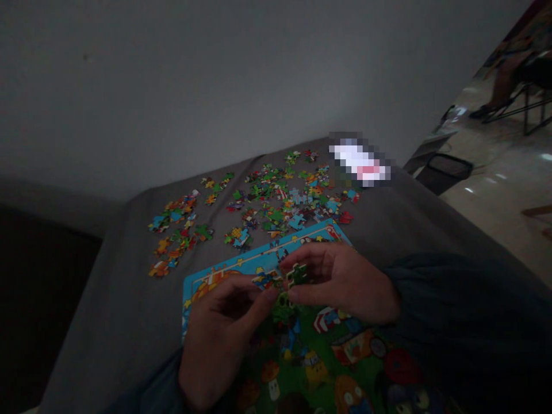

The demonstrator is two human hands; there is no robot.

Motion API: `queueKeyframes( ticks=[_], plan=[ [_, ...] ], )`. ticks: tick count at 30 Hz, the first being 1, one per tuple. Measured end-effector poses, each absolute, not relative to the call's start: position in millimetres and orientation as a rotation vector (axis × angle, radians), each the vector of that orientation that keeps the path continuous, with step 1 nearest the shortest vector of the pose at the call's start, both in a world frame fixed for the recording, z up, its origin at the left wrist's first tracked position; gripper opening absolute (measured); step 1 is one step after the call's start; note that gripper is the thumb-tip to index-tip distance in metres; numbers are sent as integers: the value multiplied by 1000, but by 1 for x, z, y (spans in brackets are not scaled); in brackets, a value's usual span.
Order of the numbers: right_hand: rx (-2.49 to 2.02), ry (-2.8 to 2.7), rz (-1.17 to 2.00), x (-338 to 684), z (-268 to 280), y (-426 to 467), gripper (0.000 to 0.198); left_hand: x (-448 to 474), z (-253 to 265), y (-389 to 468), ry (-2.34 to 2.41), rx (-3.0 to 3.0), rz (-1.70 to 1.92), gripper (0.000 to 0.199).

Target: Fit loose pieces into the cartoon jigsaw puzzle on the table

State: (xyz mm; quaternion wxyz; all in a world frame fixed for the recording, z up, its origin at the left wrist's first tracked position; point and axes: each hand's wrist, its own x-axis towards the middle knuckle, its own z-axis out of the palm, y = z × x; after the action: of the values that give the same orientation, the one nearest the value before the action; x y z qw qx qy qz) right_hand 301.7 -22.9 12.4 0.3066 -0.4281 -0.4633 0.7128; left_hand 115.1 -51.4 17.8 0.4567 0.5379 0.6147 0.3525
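Note:
Both hands are close together above a colourful puzzle board (235, 263) with a blue border and cartoon figures. My left hand (224, 328) pinches a few joined jigsaw pieces (282, 307), mostly green with some blue and orange, between thumb and fingers. Just to its right, my right hand (340, 282) grips a single green jigsaw piece (296, 275) by thumb and fingertips. The piece is right beside the joined ones; whether they touch I cannot tell. Part of the board is hidden under my hands and wrists.
Many loose jigsaw pieces (276, 190) lie scattered beyond the board on a grey cloth (121, 276). A blurred-out bright phone-like object (362, 164) lies at the back right, near the wall (215, 75). A person's leg (502, 83) and a chair (528, 106) show far right.

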Motion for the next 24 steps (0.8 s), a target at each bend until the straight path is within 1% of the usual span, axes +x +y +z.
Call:
queueKeyframes(
  ticks=[9,19,24],
  plan=[
    [-1165,-1290,1802,300,11,-24,33,116,16,-52,1491,1271,823,26],
    [-1192,-1158,1930,301,11,-23,33,118,21,-51,1431,1126,862,21],
    [-1119,-1086,2016,300,10,-24,34,116,19,-50,1448,1128,850,21]
  ],
)
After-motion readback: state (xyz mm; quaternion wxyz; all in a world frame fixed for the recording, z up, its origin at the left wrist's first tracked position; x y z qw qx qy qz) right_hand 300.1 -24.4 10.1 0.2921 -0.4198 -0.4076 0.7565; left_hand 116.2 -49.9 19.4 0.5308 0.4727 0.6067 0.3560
